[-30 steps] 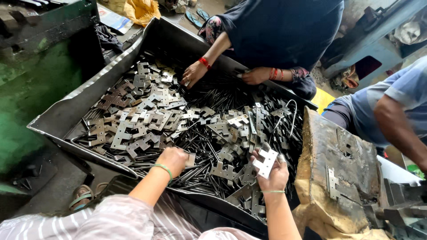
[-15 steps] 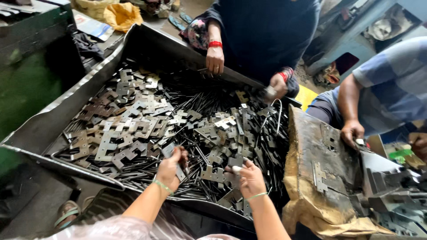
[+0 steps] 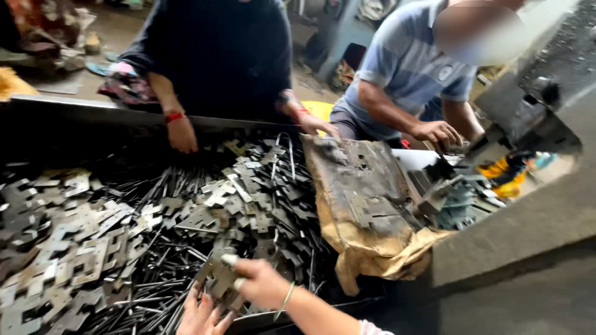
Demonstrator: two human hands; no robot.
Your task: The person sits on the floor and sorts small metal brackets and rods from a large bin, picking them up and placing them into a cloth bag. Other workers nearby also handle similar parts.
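A big sheet-metal tray (image 3: 112, 111) holds a heap of flat stamped metal plates (image 3: 74, 248) mixed with thin dark rods (image 3: 161, 186). At the tray's near edge, my left hand (image 3: 200, 315) and my right hand (image 3: 261, 282) together grip a small stack of the plates (image 3: 217, 279). The right hand lies on top with a thin bangle at its wrist, and the left supports the stack from below. Part of the left hand is cut off by the frame's lower edge.
Opposite, a person in dark clothes rests one hand (image 3: 183, 135) and the other hand (image 3: 316, 125) at the tray's far rim. To the right a person in a blue-grey shirt (image 3: 410, 62) works at a metal press (image 3: 509, 130). A stained sack (image 3: 366, 242) drapes beside the tray.
The view has swung right and closer. My hands came together on one stack of plates at the near edge. The opposite person's hands drew back to the far rim.
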